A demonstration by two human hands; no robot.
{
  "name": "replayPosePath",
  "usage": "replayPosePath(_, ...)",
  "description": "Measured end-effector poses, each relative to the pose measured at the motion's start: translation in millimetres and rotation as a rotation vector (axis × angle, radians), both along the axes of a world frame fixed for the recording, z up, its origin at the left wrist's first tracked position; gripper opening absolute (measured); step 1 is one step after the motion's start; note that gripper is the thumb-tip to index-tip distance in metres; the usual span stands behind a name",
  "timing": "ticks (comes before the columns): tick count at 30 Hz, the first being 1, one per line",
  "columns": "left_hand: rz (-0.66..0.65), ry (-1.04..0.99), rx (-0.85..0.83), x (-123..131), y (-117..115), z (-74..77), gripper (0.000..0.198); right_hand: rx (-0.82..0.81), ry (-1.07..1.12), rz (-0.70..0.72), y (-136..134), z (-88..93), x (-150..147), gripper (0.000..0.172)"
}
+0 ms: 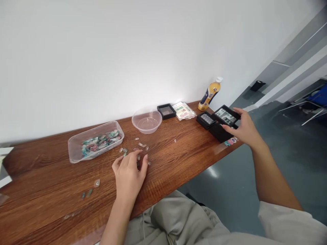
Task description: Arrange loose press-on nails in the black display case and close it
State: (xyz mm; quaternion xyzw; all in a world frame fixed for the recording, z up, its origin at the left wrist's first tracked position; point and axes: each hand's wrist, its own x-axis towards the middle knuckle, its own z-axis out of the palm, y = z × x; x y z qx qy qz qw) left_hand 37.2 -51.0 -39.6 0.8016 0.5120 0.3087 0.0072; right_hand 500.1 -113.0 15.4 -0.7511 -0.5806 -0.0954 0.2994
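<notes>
My left hand (129, 170) rests on the wooden table among several small clear and green pieces (125, 150), its fingers apart and curved downward. Part of the pieces is hidden under the fingers. At the table's right end, my right hand (242, 127) grips a black-framed box (225, 115) with a clear window, thumb in front and fingers at the far edge. This box sits tilted on or against other black boxes (205, 119). A clear rectangular tub (76, 148) holds many teal, green and pink pieces (98, 143), left of my left hand.
A round clear bowl (146, 123), a black frame (166, 111), packets of stickers (184, 111) and a yellow bottle (211, 93) stand along the wall. Loose pieces (89, 193) lie at left. The table's front edge runs diagonally before my lap.
</notes>
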Motion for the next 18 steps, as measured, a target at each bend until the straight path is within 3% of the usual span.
replayPosePath(3, 0.021, -0.027, 0.023, -1, -1, 1.5, 0.021, -0.097, -0.004, -0.090, -15, 0.4, 24, 0.085)
replayPosePath(7, 0.037, -0.033, 0.039, -3, -2, 3.0, 0.022, -0.227, -0.023, -0.092, -27, -7.9, 36, 0.084)
replayPosePath(18, 0.043, -0.019, 0.016, -4, 0, 1.2, 0.024, -0.289, 0.005, -0.092, -27, -10.1, 26, 0.091)
